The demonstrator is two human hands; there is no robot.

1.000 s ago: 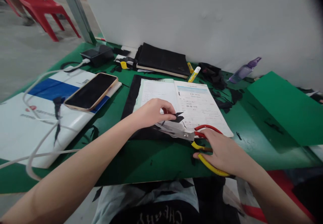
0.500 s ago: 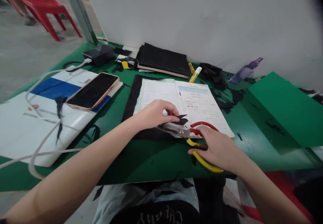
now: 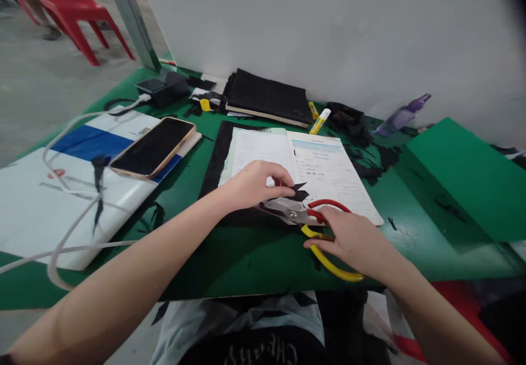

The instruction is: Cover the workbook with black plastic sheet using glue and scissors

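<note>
From where I stand, with the open book (image 3: 337,176) as the clock's centre and twelve toward the wall, the person's two hands work apart but close together on the six o'clock side. The left hand (image 3: 265,184) pinches a black scrap (image 3: 301,195) between thumb and fingertips, above the pages. The right hand (image 3: 349,239) grips the scissors (image 3: 293,215) by their spread red and yellow handles, blades aimed toward nine and running below the left hand; their tips are hidden, so I cannot tell how far they part. At nine, a phone (image 3: 154,147) lies on a white-and-blue booklet (image 3: 74,206); at ten sits a black box (image 3: 164,87) with a white cable (image 3: 61,244). Between eleven and twelve rests a black notebook (image 3: 269,97), a glue stick (image 3: 320,121) is just past twelve, a purple bottle (image 3: 404,115) leans at two, and a green sheet (image 3: 472,178) occupies three.
</note>
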